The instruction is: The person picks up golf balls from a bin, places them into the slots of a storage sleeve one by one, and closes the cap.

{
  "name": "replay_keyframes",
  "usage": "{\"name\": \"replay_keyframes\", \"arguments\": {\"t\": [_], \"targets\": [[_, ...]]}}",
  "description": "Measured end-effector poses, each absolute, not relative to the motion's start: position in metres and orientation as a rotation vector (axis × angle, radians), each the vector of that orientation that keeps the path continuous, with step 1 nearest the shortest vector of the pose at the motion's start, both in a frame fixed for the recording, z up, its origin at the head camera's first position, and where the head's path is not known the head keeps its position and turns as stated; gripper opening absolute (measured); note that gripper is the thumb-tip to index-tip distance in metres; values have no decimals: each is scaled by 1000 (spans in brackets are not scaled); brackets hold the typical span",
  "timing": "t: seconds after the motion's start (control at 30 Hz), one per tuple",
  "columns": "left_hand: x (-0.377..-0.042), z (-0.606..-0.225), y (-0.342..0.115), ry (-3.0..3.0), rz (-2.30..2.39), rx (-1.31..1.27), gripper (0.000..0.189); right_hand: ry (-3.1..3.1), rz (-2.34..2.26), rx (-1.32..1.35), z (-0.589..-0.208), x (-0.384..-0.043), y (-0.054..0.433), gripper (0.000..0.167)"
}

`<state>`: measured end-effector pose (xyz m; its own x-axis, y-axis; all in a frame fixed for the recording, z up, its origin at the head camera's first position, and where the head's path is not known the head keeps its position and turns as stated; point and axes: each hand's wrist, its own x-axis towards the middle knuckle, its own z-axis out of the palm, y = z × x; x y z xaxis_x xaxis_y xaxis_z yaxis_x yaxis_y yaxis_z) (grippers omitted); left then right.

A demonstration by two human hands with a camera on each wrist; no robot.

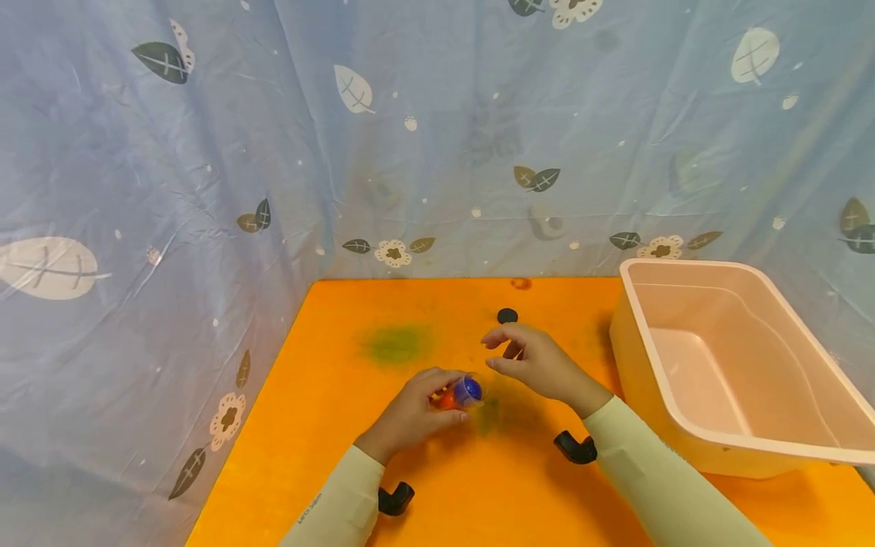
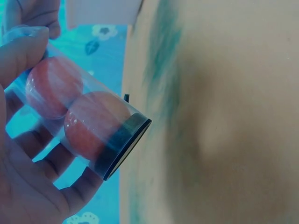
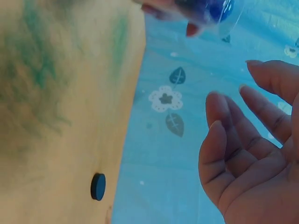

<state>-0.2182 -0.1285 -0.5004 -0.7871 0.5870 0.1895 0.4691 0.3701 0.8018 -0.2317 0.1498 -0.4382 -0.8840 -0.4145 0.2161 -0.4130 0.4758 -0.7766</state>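
My left hand (image 1: pixel 413 414) grips a clear plastic tube (image 2: pixel 88 86), thumb on one side and fingers around the other. Inside are two orange-red balls (image 2: pixel 54 88) and, at the end facing right in the head view, a blue ball (image 1: pixel 470 390). A black cap (image 2: pixel 122 150) closes the tube's other end. My right hand (image 1: pixel 536 366) hovers just right of the tube, fingers loosely bent and holding nothing. Beyond it a loose round black cap (image 1: pixel 507 315) lies on the table; the right wrist view shows it too.
A large pale pink plastic tub (image 1: pixel 645 342) stands at the right of the orange table (image 1: pixel 328 357). Green smudges (image 1: pixel 396 344) mark the tabletop. A patterned blue curtain (image 1: pixel 437 152) hangs along the back and sides. Black curved pieces (image 1: pixel 576 448) sit beside both forearms.
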Motion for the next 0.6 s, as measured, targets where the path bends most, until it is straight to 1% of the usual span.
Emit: {"name": "replay_keyframes", "arguments": {"t": [0.27, 0.43, 0.6], "targets": [[-212, -502, -140, 2529, 1392, 923, 59, 2909, -1234, -697, -448, -264, 145, 32], [-205, -502, -149, 2564, 1378, 861, 58, 2937, -1157, -566, -461, -298, 149, 38], [-199, -500, -159, 2571, 1399, 819, 57, 2936, -1134, -426, -476, -333, 163, 46]]}}
